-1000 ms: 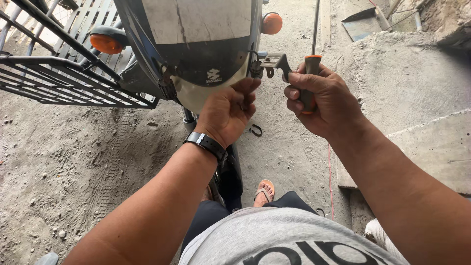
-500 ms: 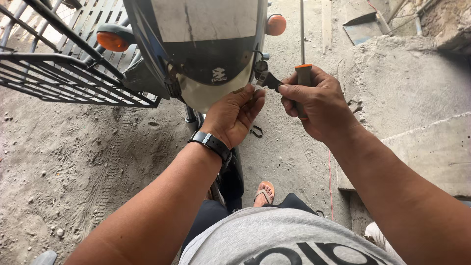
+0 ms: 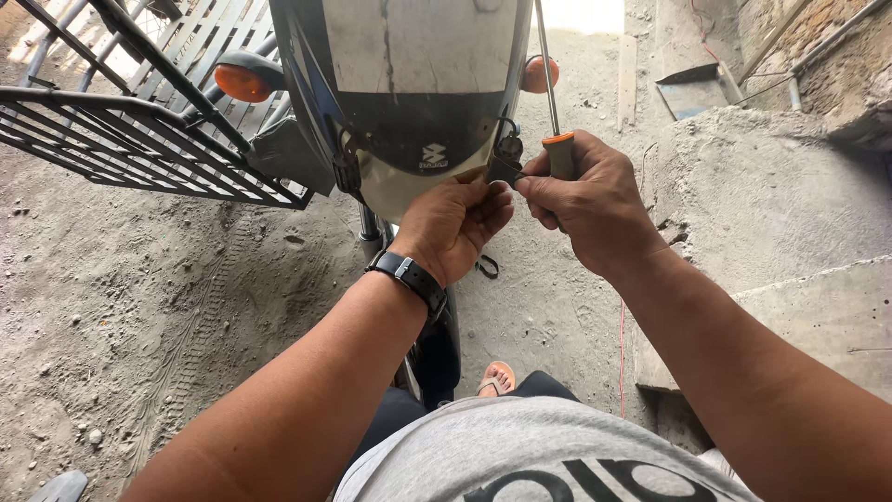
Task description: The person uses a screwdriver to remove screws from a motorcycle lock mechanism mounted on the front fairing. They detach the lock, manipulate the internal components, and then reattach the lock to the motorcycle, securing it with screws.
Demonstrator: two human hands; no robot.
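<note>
Two hands, left hand [image 3: 455,223] under glossy mudguard [image 3: 418,102], right hand [image 3: 585,200] gripping screwdriver [image 3: 556,130]

Person's body as seen from the head camera.

Left hand [image 3: 452,226]: bare, no glove, no ring visible. Left wrist carries a black wristwatch [image 3: 410,277] with a dark strap and a metal buckle facing up.

Right hand [image 3: 585,203]: bare, no glove. No band or watch visible on the right wrist.

Both forearms: bare to the lower picture edge; no sleeve visible on either.

Torso: grey T-shirt [image 3: 520,455], heathered fabric, with large black lettering across the chest, cut off by the lower picture edge.

Legs: dark trousers [image 3: 395,418], partly visible above the shirt.

Foot: one orange-pink flip-flop sandal [image 3: 498,376] with a strap, toes bare.
</note>
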